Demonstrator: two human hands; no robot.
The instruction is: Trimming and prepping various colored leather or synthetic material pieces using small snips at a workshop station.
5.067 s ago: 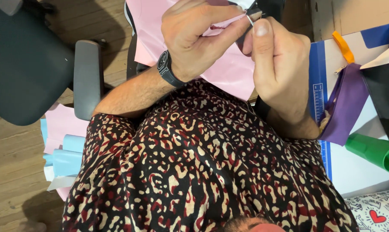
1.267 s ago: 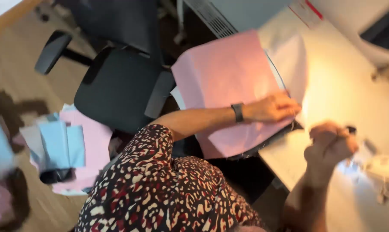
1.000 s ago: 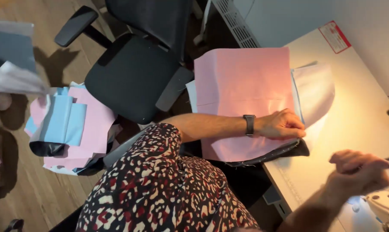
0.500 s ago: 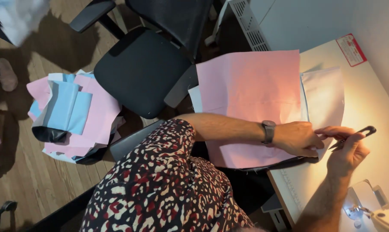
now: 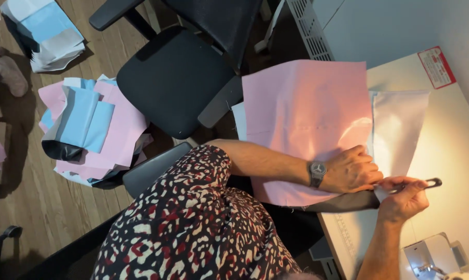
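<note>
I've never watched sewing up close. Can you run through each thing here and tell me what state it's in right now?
Left hand: pressed flat on the pink fabric.
Right hand: closed around small dark snips.
Snips: held, tip by the fabric edge.
Pink fabric: spread, hanging off the table edge.
White fabric: lying flat beside the pink.
Office chair: unoccupied.
Floor pile of pink and blue cloth: loosely heaped.
Sewing machine: lamp lit.

Far to the left of my fingers a black office chair [image 5: 180, 78] stands on the wood floor [image 5: 32, 207]. Beyond it lies a heap of pink and blue cloth [image 5: 94, 132]. A sewing machine [image 5: 436, 256] sits just below my fingers.
</note>
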